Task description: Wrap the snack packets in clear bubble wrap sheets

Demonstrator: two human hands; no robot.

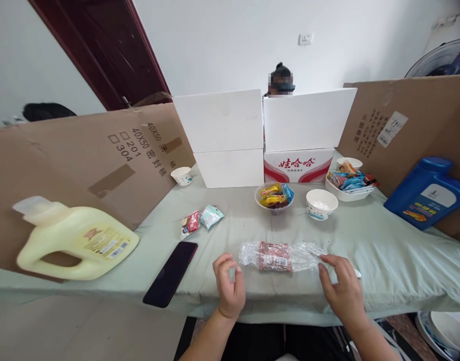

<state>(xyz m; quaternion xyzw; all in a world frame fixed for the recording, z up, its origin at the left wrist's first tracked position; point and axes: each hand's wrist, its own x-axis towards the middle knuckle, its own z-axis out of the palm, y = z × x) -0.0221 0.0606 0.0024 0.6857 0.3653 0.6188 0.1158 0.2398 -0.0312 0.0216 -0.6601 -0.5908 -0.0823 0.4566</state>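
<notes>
Left hand (229, 286) loosely curled and empty at seven o'clock of clear snack packet (278, 255), right hand (342, 290) spread, fingertips touching its four o'clock end, black phone (170, 273) at nine o'clock

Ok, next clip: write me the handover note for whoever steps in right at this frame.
Left hand: open, fingers curled, just off the left end of the clear wrapped snack pack, holding nothing.
Right hand: open, fingertips at the pack's right end.
The pack lies flat on the green cloth, apparently still sealed.
Two small packets lie beyond it to the left; a bowl of snacks and a white bowl stand behind.
Nothing lifted yet.
</notes>
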